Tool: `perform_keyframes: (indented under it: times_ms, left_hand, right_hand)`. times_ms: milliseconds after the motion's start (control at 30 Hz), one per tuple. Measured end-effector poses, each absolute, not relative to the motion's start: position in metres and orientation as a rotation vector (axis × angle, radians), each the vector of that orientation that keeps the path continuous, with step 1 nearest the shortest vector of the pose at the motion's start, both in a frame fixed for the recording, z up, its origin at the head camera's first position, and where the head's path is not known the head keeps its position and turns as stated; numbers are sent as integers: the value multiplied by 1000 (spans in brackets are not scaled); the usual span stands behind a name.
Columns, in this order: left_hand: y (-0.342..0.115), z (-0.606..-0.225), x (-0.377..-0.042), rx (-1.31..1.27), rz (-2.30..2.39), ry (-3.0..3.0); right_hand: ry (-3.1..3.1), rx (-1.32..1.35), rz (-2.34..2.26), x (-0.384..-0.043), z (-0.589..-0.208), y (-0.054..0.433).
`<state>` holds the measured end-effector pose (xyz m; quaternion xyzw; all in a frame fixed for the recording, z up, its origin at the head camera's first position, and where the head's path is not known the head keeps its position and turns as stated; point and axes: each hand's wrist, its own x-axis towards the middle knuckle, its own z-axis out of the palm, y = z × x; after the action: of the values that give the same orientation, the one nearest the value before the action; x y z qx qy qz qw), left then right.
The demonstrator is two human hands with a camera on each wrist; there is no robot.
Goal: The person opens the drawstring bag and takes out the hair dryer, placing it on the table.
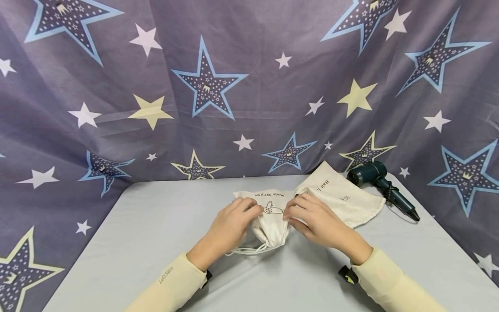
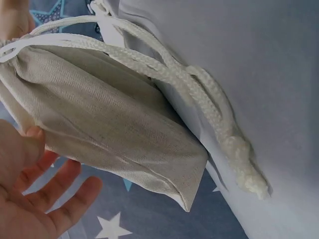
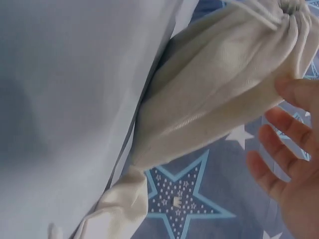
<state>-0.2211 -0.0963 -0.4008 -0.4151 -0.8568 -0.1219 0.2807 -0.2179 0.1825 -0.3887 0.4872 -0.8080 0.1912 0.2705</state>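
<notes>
Left hand and right hand, fingers loosely spread, thumbs touching the cinched bag (left-wrist view catches the knotted cord; head view, the "Hair Dryer" print)!

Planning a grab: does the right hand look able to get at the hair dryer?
Probably yes: the hair dryer looks uncovered, with only a flattish cloth bag between; the right hand would first leave the drawstring bag.

The gathered drawstring bag reads "Hair Dryer" above a line drawing of a dryer. The flatter bag shows "Hair" and a partial letter; lettering on the left sleeve is too small to read surely.
</notes>
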Motion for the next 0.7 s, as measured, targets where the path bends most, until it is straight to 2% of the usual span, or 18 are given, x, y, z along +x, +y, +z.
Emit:
perform_keyframes:
  times_ms: [233, 467, 700]
  left_hand:
    - [-97, -400, -222, -1056, -400, -2317]
    - [-97, -400, -223, -1046, -430, -2321]
    - [-96, -395, -221, -1098, -518, -2244]
  right_hand:
    - [-2062, 1454, 435, -211, -392, 171]
    - [-2031, 1381, 171, -209, -397, 169]
    - [-2048, 1259, 205, -209, -399, 166]
